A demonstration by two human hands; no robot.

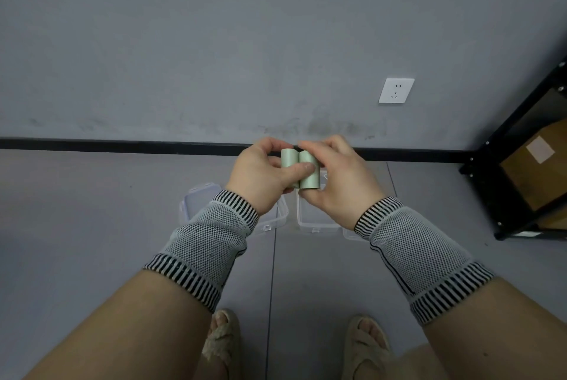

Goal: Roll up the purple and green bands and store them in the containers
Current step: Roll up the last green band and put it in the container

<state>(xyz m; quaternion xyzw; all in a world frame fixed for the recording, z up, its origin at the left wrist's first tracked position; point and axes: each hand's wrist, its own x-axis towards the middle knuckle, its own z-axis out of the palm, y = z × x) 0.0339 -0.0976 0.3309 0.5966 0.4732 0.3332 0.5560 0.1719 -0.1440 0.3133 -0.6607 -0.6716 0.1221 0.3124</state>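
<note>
Grey painted wall [214, 42] fills the upper half of the view, scuffed and darkened low down near a black skirting strip [122, 145] that runs along its foot; a white plastic wall socket [396, 90] sits on it to the right, with no lettering that can be read. Below lies the grey floor [76, 226], crossed by one thin seam, with wide open room on the left side and less on the right, where a black metal shelf rack [503, 183] stands in the corner holding a brown cardboard box [534, 165] that bears a pale blank label. Both forearms reach forward in grey knitted wrist sleeves with black-and-white striped cuffs [202, 244]. On the floor beneath the hands sit two clear plastic storage containers [316, 220], side by side near the wall, partly hidden by the wrists; the left one [199, 198] has a bluish rim. The left hand [260, 174] and right hand [337, 177] are raised together above these containers, fingers curled, both gripping the pale green rubber band [302, 171], which is wound into two short rolls touching side by side; the left thumb presses across their front. Two feet in beige woven sandals [221, 339] show at the bottom edge.
</note>
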